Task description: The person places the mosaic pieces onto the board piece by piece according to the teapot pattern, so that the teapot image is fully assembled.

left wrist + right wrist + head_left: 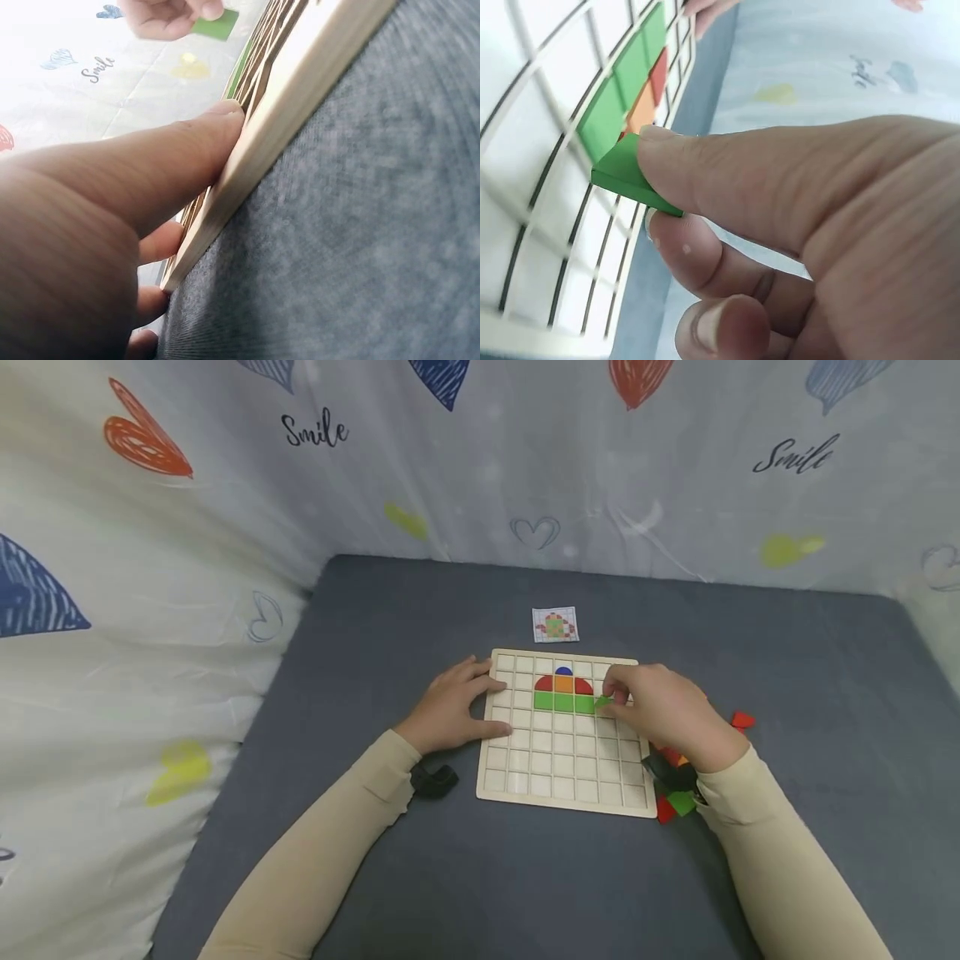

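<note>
A wooden grid board (pixel 551 764) lies on the dark grey table. Three green squares (pixel 564 702) form a row on it, beneath an orange square (pixel 564 684) flanked by two round-edged red pieces (pixel 544 683). Topping the orange square is a blue half-round piece (pixel 564 671). My right hand (pixel 671 706) pinches a green square tile (pixel 626 172) between thumb and finger, tilted at the right end of the green row. With fingers spread, my left hand (pixel 453 706) rests on the board's left edge, its thumb (pixel 217 127) touching the rim.
A small card with a gridded coloured picture (pixel 555 625) lies behind the board. Loose red (pixel 742 720), green (pixel 681 802) and orange pieces lie right of the board, partly hidden under my right wrist. A printed white curtain (pixel 480 485) hangs behind and left of the table.
</note>
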A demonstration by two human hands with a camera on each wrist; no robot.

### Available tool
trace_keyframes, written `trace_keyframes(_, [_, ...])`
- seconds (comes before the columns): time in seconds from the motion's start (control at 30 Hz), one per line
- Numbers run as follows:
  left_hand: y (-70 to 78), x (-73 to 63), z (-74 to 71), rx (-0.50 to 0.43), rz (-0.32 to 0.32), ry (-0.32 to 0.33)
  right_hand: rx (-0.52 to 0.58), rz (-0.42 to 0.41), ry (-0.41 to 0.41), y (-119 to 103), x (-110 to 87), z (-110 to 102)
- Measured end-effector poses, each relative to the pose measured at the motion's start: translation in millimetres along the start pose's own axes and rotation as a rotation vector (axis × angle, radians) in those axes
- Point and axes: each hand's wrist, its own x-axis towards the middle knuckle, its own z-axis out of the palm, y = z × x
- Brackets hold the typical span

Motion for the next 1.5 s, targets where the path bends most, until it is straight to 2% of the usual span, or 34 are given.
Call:
trace_keyframes(0.3, [1.3,-2.6,12.8,-0.022,-0.004,-0.024,0.009,-0.055,-0.003,-8,1.9,8])
trace_keyframes(0.47, [-0.3,-2.3,8.8,-0.023,0.012,0.002,0.010,-0.133,0.034,-10,7.2,14])
trace_keyframes(0.6, [-2.0,-1.3,3.4,-0.016,0.019,0.017,0.053,-0.180,0.050,-11,12.8,20])
trace_keyframes(0.87, [-1.5,0.7,2.8,-0.010,0.001,-0.001,0.102,-0.202,0.051,-8,18.0,33])
trace_keyframes(1.23, [-0.4,2.5,3.0,-0.013,-0.007,0.009,0.106,-0.262,0.062,-6,21.8,37])
trace_keyframes(1.5, [0.2,3.2,2.9,-0.011,-0.013,0.008,0.138,-0.265,0.032,-5,22.0,39])
